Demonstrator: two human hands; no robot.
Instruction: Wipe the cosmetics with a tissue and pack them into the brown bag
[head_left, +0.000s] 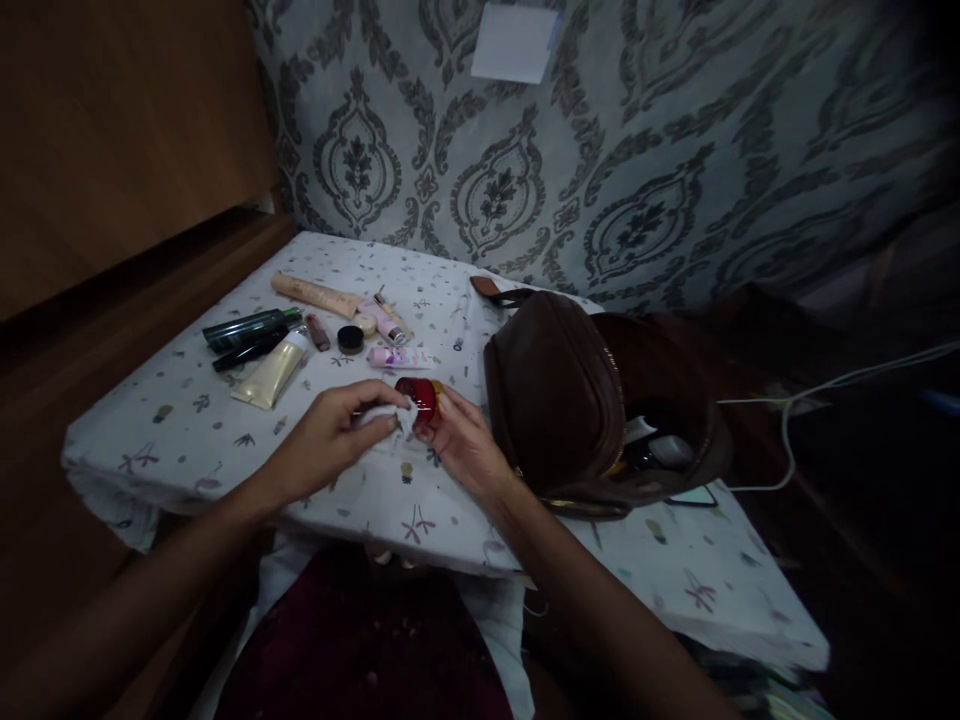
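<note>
My right hand grips a small red jar with a gold-coloured end, tilted on its side above the table. Pinched in my left hand is a white cloth or tissue, pressed against the jar's near side. Just beyond the jar lies a pink and white tube. Farther left are a small black-lidded pot, a pale gold tube, a dark green tube, a black tube and a long beige tube.
An open brown leather bag stands right of my hands, with several items inside its mouth. The patterned white tablecloth covers the table. Patterned wallpaper rises behind, a wooden cabinet stands left, and white cables hang at right.
</note>
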